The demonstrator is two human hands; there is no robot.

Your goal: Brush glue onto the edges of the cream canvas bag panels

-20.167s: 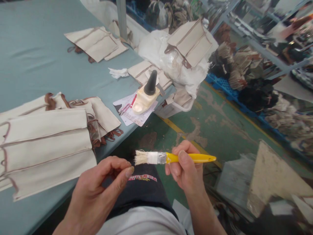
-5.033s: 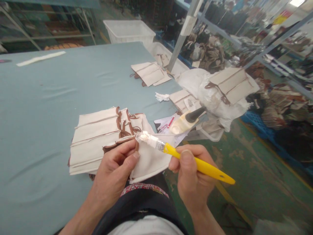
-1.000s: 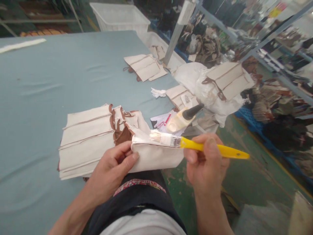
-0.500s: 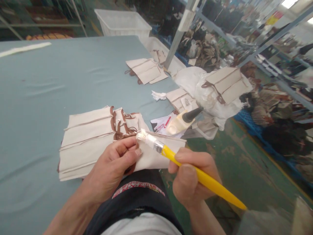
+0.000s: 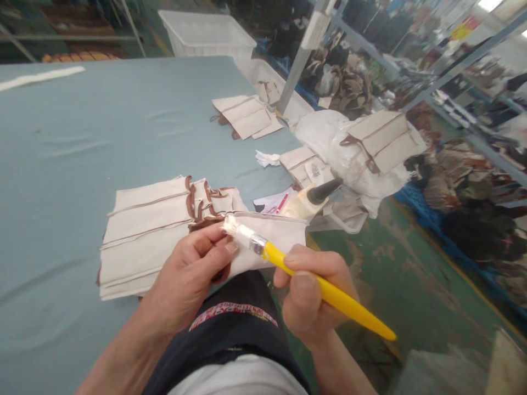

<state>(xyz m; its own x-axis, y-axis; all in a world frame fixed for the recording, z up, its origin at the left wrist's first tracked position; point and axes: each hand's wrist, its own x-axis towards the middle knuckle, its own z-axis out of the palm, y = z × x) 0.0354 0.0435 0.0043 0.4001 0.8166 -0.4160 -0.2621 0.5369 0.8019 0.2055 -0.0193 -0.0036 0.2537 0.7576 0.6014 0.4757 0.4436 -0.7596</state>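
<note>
Yellow is the handle of the brush (image 5: 274, 254), which our right hand (image 5: 315, 291) grips between thumb and fingers. Its bristles (image 5: 231, 225) lie at the corner of a cream cloth piece (image 5: 284, 233); whether they truly touch it, we cannot tell. If we take the bristles as the centre of a clock, our left hand (image 5: 197, 263) is between seven and eight o'clock, closed in a pinch on the left end of this piece, whose remaining part stretches toward three. Our right hand is at four o'clock. At nine o'clock, a stack of similar pieces (image 5: 146, 230) lies on the worktop (image 5: 102, 126); between two and three, beyond the held piece, is a pale container (image 5: 300, 206) with a black cone (image 5: 325, 191).

In our judgement the cream cloth piece is light and not slippery, rather soft but stiffer along its seam, so its free side can sag. It is good to hold it beside the seamed edge, with fingers away from the bristles. The brush seems light and rigid; its smooth handle may turn a little, so we hold it firmly.
</note>
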